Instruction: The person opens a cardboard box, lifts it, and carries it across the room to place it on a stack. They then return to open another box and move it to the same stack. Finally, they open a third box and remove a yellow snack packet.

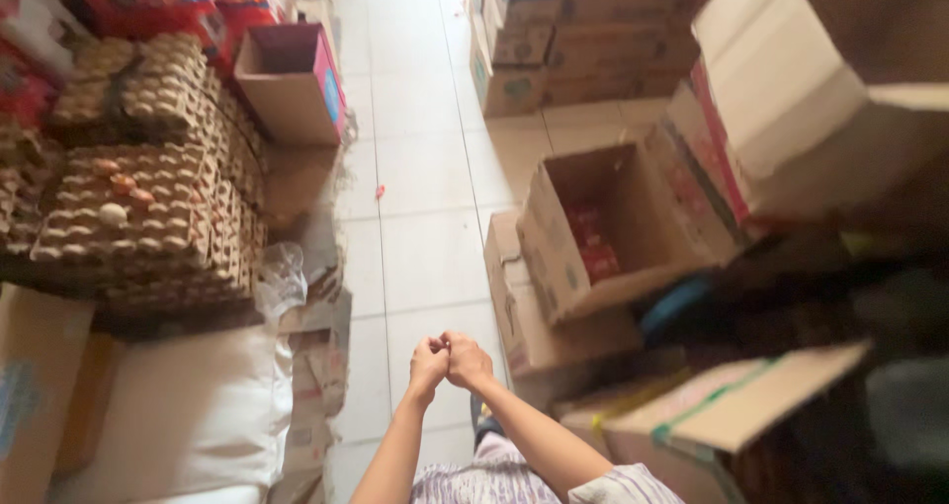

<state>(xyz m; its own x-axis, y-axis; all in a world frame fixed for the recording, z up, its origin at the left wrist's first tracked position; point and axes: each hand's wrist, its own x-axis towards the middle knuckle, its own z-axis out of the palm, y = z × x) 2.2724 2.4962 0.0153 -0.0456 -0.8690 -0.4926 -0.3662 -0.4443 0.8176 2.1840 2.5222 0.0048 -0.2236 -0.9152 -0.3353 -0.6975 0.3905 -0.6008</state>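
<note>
**Both hands meet over the tiled aisle**

Your left hand (427, 362) and right hand (467, 360) are pressed together in front of you, knuckle to knuckle, low in the middle of the view. The fingers of both are curled in tight, close to fists. If something small is pinched between them, you cannot tell from here; the hands are blurred and nothing shows past the fingers.

Beneath them runs the pale tiled floor (425, 168), a narrow aisle between stock on both sides. To your left stand stacks of egg trays (148, 198), with a few loose eggs (121, 183) lying on the nearer top tray, and a crumpled clear plastic bag (282, 279) just beside the stacks. Closer to you on that side lies a large white sack (183, 410).

To your right, nearest the hands, sits an open cardboard box (593, 232) with red packets (593, 242) inside, resting on a flatter carton (529, 311). Further up the aisle an open empty box with a pink side (295, 81) stands on the left, well apart from your hands.
</note>
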